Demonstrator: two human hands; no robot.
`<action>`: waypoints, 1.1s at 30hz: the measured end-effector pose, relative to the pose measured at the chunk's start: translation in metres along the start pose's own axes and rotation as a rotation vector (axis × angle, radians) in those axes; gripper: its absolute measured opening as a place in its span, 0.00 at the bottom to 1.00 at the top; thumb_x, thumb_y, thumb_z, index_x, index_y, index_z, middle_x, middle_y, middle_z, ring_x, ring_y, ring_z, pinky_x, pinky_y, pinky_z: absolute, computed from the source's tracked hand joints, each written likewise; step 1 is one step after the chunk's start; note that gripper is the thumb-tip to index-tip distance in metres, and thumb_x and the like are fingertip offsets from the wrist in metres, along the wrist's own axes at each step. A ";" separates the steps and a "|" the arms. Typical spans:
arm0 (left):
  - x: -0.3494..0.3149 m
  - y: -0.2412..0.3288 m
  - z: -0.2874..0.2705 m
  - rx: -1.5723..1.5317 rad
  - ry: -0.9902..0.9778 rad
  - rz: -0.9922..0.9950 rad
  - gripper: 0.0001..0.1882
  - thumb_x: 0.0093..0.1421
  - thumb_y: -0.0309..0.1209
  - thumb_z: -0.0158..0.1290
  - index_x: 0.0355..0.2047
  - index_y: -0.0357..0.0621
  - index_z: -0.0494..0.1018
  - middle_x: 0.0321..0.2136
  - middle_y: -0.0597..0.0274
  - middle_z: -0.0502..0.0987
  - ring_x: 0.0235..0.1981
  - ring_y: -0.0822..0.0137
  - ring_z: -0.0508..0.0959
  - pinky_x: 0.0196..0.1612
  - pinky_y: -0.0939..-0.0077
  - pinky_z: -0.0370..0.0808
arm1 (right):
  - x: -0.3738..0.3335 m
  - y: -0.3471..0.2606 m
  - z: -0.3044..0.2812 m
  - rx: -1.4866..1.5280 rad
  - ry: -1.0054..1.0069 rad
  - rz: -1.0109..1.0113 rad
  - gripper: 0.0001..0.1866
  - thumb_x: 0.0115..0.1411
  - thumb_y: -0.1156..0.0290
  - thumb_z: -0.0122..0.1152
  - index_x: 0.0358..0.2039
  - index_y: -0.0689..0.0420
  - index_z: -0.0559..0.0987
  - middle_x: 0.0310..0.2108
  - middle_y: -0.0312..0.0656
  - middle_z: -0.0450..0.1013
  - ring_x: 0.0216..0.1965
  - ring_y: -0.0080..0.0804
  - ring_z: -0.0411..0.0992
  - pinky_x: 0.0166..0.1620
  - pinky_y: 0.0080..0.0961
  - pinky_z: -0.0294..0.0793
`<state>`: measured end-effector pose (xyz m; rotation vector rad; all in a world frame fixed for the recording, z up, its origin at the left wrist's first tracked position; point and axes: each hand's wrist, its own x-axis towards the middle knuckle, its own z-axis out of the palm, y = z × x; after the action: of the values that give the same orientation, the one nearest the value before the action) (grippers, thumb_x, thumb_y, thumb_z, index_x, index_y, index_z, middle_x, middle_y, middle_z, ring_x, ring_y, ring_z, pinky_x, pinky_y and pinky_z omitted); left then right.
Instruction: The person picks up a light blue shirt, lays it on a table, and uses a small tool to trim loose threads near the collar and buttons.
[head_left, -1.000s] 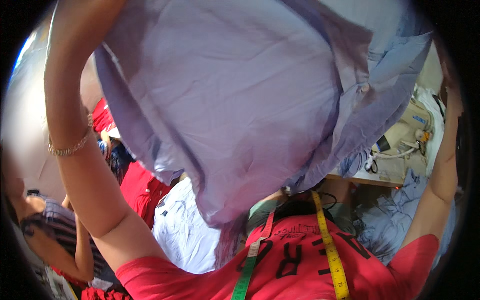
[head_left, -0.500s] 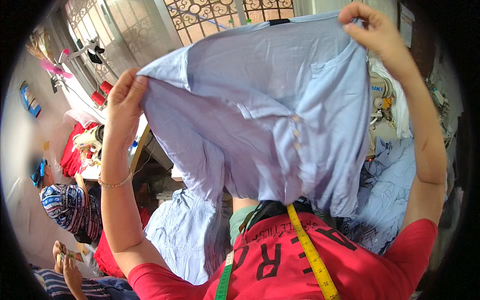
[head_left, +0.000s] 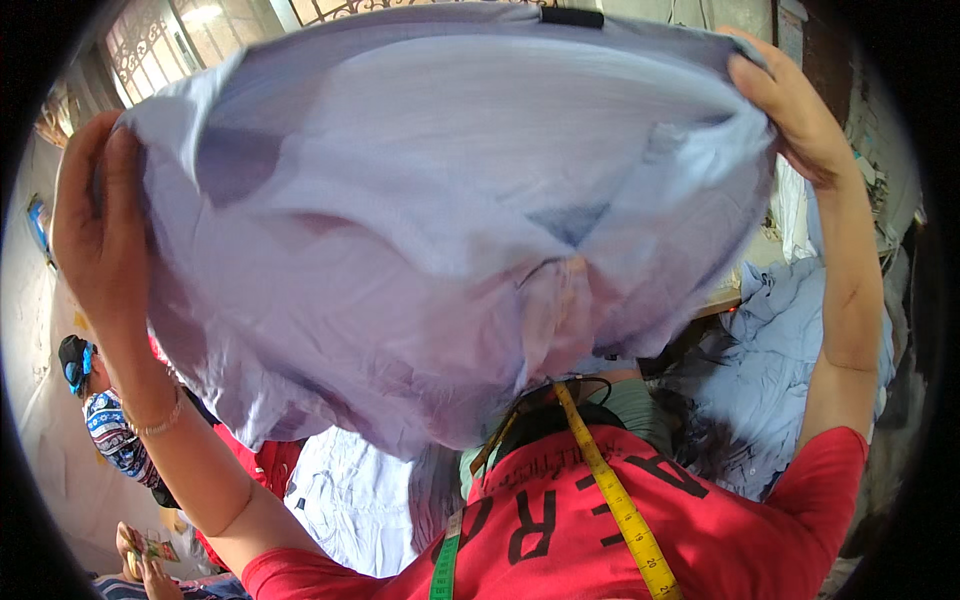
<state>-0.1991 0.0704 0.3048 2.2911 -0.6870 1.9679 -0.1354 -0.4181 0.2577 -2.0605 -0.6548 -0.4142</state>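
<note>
A light blue buttoned garment (head_left: pixel 400 210), like a shirt or blouse, is stretched in the air between my two raised hands. My left hand (head_left: pixel 105 220) pinches its left upper corner, thumb over the cloth. At the right upper corner my right hand (head_left: pixel 795 105) grips the fabric near the edge. A small black label sits at the middle of the top edge. The button front hangs toward me, smeared by motion. A yellow measuring tape (head_left: pixel 615 490), with a green end (head_left: pixel 447 560), lies over my red shirt.
Piles of light blue garments lie at my right (head_left: pixel 775 370) and below on the left (head_left: pixel 355 490). Red cloth (head_left: pixel 262 460) is beside the left pile. A person in a patterned top (head_left: pixel 115 430) sits at the left; another person's hands (head_left: pixel 145 560) show at the lower left.
My left hand has moved outward to the left and my right hand slightly right, spreading the garment wider. It has come up closer and now hides the sewing machines.
</note>
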 end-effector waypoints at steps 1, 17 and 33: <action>0.002 0.002 -0.016 0.000 -0.043 -0.003 0.13 0.64 0.32 0.49 0.45 0.39 0.73 0.38 0.64 0.77 0.40 0.77 0.73 0.46 0.85 0.67 | -0.006 0.007 -0.010 -0.016 -0.023 -0.099 0.45 0.45 0.44 0.66 0.57 0.59 0.66 0.53 0.43 0.67 0.55 0.32 0.64 0.59 0.29 0.59; -0.262 0.000 0.234 -0.390 -1.128 -0.645 0.10 0.55 0.33 0.51 0.29 0.37 0.74 0.25 0.45 0.76 0.28 0.51 0.77 0.33 0.64 0.72 | 0.000 0.251 0.203 -0.075 -0.280 0.321 0.14 0.59 0.62 0.55 0.29 0.62 0.75 0.22 0.37 0.70 0.27 0.23 0.66 0.34 0.24 0.67; -0.310 0.042 0.302 -0.414 -0.835 -0.763 0.06 0.52 0.27 0.58 0.31 0.39 0.75 0.26 0.56 0.77 0.30 0.57 0.77 0.33 0.68 0.73 | -0.001 0.254 0.267 0.012 -0.188 0.065 0.10 0.51 0.65 0.61 0.34 0.52 0.77 0.35 0.35 0.72 0.43 0.37 0.67 0.49 0.35 0.62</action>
<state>0.0372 0.0308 -0.0580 2.4760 -0.1311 0.4819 0.0255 -0.3067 -0.0544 -2.1197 -0.6974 -0.1795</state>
